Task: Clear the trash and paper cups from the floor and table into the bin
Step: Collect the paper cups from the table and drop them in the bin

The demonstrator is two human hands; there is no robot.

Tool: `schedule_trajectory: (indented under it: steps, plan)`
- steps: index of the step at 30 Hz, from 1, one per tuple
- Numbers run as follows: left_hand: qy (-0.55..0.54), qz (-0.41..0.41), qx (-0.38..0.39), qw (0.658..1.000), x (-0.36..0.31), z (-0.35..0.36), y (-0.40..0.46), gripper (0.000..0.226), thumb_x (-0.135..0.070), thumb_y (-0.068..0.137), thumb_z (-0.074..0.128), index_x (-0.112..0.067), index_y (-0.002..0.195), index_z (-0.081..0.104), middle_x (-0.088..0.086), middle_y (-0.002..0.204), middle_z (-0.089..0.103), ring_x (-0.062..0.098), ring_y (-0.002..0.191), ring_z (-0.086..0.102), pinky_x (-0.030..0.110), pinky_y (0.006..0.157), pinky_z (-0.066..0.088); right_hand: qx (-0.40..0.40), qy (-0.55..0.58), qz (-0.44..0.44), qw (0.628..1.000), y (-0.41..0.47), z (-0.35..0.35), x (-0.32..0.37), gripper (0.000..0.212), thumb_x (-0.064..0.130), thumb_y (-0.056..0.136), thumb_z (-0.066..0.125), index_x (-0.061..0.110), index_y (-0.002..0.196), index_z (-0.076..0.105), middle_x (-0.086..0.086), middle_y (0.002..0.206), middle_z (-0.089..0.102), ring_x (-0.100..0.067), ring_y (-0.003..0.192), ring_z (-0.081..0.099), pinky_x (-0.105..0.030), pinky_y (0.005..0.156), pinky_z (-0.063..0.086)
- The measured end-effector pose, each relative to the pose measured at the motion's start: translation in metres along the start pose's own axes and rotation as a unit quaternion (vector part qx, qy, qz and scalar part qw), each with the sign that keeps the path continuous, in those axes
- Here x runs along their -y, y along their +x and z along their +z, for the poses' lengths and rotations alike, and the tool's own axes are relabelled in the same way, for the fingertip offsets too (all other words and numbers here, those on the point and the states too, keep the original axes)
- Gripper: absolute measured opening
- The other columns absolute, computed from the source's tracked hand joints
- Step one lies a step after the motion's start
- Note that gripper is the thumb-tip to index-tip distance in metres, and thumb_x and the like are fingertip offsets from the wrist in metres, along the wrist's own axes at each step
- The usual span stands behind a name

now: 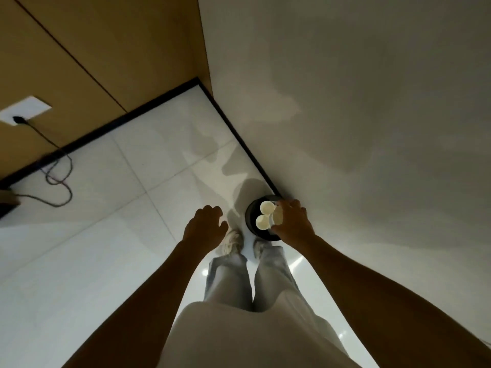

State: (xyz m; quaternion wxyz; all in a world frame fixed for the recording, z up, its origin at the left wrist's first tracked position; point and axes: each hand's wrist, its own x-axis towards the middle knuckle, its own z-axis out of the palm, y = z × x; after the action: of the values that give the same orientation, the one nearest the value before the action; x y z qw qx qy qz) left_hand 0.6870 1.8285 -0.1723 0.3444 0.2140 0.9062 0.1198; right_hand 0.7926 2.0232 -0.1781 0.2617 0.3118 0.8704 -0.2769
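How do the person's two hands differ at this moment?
The right hand grips paper cups; the left hand holds nothing. The right hand is over the dark bin; the left hangs over bare floor beside it. Left fingers are relaxed; right fingers curl round the cups. Both are bare, reaching forward and down.

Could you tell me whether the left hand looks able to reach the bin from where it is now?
Probably yes. The left hand hangs open and empty beside the bin, nothing between them. The right hand holds paper cups over the opening, so that is crowded.
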Motion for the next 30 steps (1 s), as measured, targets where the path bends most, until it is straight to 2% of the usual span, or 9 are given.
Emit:
schedule_trajectory:
  steps: [8,15,19,23,27,30]
  plan:
    - [-0.058,-0.092,-0.016,0.994,0.004,0.073,0.019,0.034,-0.033,0.096,0.047,-0.016,0.124,0.051,0.003,0.126,0.053,0.017,0.116,0.049,0.029,0.087,0.045,-0.004,-0.074,-0.062,0.995,0.077,0.033,-0.038,0.053,0.025,0.082,0.069,0.013,0.129,0.048,-0.010,0.127,0.054,-0.026,0.121,0.046,-0.034,0.102,0.038]
    - [-0.088,-0.094,-0.027,0.991,0.023,0.185,0.084,0.028,-0.030,0.095,0.049,-0.017,0.119,0.055,0.001,0.120,0.057,0.016,0.111,0.051,0.020,0.077,0.036,0.034,-0.093,-0.041,0.994,0.187,0.123,-0.096,0.062,0.022,0.080,0.071,0.013,0.134,0.043,-0.014,0.133,0.048,-0.032,0.124,0.043,-0.039,0.102,0.039]
    - [-0.087,-0.104,-0.017,0.991,0.046,0.236,0.129,0.027,-0.030,0.095,0.049,-0.016,0.117,0.056,0.002,0.120,0.057,0.017,0.110,0.052,0.022,0.075,0.038,0.042,-0.084,-0.047,0.994,0.241,0.173,-0.116,0.068,0.021,0.079,0.072,0.017,0.138,0.040,-0.014,0.138,0.043,-0.033,0.130,0.035,-0.045,0.102,0.040]
    - [-0.089,-0.102,-0.026,0.990,0.069,0.271,0.167,0.028,-0.029,0.094,0.052,-0.015,0.118,0.057,0.003,0.122,0.059,0.017,0.112,0.053,0.020,0.078,0.035,0.040,-0.120,-0.067,0.990,0.281,0.212,-0.136,0.070,0.024,0.081,0.073,0.020,0.141,0.038,-0.012,0.146,0.036,-0.034,0.134,0.032,-0.044,0.098,0.043]
    - [-0.093,-0.104,-0.020,0.990,0.084,0.295,0.191,0.029,-0.030,0.095,0.052,-0.015,0.119,0.057,0.003,0.124,0.058,0.018,0.113,0.053,0.020,0.081,0.035,0.045,-0.177,-0.055,0.982,0.304,0.238,-0.151,0.072,0.034,0.085,0.070,0.022,0.145,0.032,-0.012,0.152,0.028,-0.035,0.139,0.027,-0.045,0.100,0.043]
    - [-0.099,-0.111,-0.004,0.989,0.091,0.307,0.199,0.029,-0.030,0.096,0.049,-0.017,0.121,0.056,0.001,0.124,0.057,0.016,0.113,0.052,0.021,0.080,0.037,0.046,-0.173,-0.033,0.983,0.314,0.252,-0.155,0.072,0.037,0.085,0.069,0.022,0.145,0.032,-0.012,0.151,0.029,-0.035,0.138,0.027,-0.046,0.096,0.046]
